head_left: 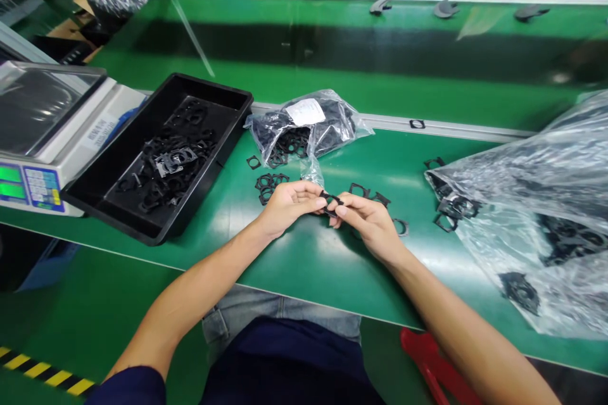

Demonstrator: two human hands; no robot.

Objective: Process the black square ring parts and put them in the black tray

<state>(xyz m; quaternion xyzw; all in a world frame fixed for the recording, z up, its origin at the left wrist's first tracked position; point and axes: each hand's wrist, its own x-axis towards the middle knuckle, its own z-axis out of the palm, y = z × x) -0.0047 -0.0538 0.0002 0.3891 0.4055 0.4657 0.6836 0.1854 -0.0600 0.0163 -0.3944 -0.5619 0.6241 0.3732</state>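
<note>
My left hand (294, 202) and my right hand (368, 218) meet above the green table, both closed on one small black ring-shaped part (332, 199). Thumbs and fingers pinch it from either side. Beyond my left hand lies a group of similar black rings (270, 182). Several more black parts (360, 190) lie behind my right hand, partly hidden by it. A clear plastic bag (332, 115) with a white label sits behind my hands, with black rings showing at its opening.
A black tray (213, 168) of loose black parts stands at the left, beside a weighing scale (42, 171). On the right lies a large clear bag (532, 183) of black parts. One ring (417, 124) rests on the metal rail. A red stool (437, 367) is below the table edge.
</note>
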